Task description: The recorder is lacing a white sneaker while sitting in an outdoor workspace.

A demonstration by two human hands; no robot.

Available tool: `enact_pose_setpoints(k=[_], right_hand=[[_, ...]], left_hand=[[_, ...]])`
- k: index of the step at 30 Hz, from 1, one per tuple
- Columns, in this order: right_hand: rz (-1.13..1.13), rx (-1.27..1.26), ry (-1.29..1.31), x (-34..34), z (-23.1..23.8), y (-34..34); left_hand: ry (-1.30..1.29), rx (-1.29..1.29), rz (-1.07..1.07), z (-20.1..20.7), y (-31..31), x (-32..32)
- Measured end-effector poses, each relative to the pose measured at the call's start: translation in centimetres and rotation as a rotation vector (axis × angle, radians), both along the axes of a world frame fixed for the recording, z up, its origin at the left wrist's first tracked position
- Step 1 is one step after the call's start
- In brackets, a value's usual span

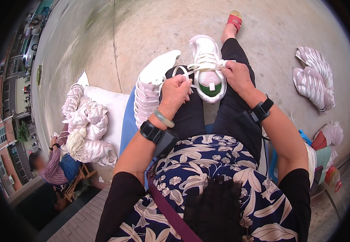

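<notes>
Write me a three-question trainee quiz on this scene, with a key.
1. True or false: the white and pink lace-up shoe has its toe pointing toward the top of the picture.
2. The smooth, pale green, ring-shaped bangle is on which wrist: A) right, B) left?
3. Fill in: the left hand and right hand both grip the shoe's ____.

Key: 1. True. 2. B. 3. Off-white fabric laces.

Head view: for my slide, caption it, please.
Left hand and right hand grip the laces of a white-pink sneaker.
</notes>
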State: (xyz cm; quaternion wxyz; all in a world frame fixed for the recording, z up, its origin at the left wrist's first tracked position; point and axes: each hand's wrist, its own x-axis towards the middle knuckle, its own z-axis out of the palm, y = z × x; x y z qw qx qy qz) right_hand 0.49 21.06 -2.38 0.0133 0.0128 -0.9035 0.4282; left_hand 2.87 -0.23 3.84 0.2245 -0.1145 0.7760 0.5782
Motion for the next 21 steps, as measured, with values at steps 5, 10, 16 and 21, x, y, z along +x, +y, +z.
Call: enact_pose_setpoints(k=[5,10,16,21], right_hand=[[0.014,-0.042,-0.099,-0.5,0.0,-0.1],[-0.073,-0.249,-0.267,-0.1,-0.6,-0.4],[-0.117,-0.222,-0.181,0.3,0.0,-0.6],[0.186,0.263,0.193,0.1,0.6,-0.5]], left_hand=[[-0.122,0.096,-0.006,-0.3,-0.5,0.1],[-0.188,0.083,-0.007,-0.5,-0.3,-0.8],[-0.082,0.112,0.069,-1.3,0.4,-2.5],[0.002,0.167,0.099,-1.7,0.5,-2.6]])
